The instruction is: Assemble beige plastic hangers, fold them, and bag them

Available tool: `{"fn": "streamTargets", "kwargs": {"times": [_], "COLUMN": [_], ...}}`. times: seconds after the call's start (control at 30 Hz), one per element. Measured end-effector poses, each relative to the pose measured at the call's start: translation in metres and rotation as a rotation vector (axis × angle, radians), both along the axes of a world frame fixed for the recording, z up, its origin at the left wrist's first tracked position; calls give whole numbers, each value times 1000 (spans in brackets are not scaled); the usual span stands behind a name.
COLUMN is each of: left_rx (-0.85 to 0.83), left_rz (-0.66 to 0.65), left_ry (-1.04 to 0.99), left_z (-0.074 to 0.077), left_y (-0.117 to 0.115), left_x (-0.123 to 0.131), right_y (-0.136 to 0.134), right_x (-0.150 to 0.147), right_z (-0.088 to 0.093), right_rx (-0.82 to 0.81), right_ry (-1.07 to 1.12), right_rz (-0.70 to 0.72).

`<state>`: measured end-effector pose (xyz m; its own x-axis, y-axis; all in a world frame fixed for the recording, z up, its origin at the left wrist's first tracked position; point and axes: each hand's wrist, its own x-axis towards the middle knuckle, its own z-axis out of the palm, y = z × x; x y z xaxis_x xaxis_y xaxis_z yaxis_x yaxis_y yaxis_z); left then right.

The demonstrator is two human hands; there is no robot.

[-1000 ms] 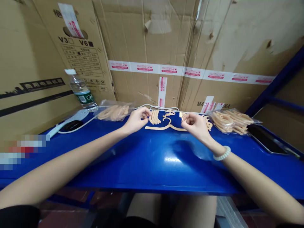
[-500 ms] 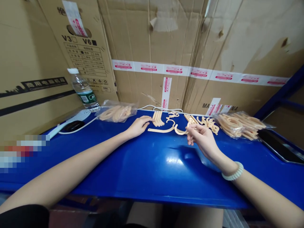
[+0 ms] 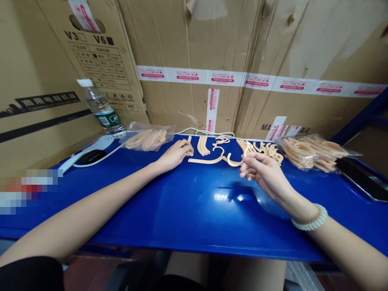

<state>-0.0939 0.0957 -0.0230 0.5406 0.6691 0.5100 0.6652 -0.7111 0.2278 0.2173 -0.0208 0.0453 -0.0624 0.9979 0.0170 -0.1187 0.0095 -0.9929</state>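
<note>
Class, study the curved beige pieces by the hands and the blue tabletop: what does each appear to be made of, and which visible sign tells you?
Curved beige pieces: probably moulded plastic, matte, one even colour, thin identical hooked shapes. Blue tabletop: likely painted or coated metal, since it is glossy and mirrors the light and the right hand; what lies beneath the coating cannot be told.

Two bags of parts [image 3: 147, 138] [image 3: 315, 152], one bottle [image 3: 101, 109], two hands [image 3: 174, 154] [image 3: 265, 173].

Water bottle [image 3: 101, 108] by cardboard boxes [image 3: 194, 48]; white power strip [image 3: 87, 151] — black phone [image 3: 362, 180] far right
</note>
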Motion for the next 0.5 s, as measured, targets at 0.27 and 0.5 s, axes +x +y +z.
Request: {"fn": "streamTargets", "kwargs": {"times": [0.27, 0.5], "left_rx": [154, -300], "left_rz": [-102, -199], "left_ry": [-349, -692], "left_z": [32, 44], "left_y": [-60, -115], "left_x": [32, 64], "right_y": [-3, -7], "right_x": [-4, -11], "right_z": [-3, -8], "right_rx": [-36, 29], "right_ry": [103, 106], "right_rz": [1, -45]}}
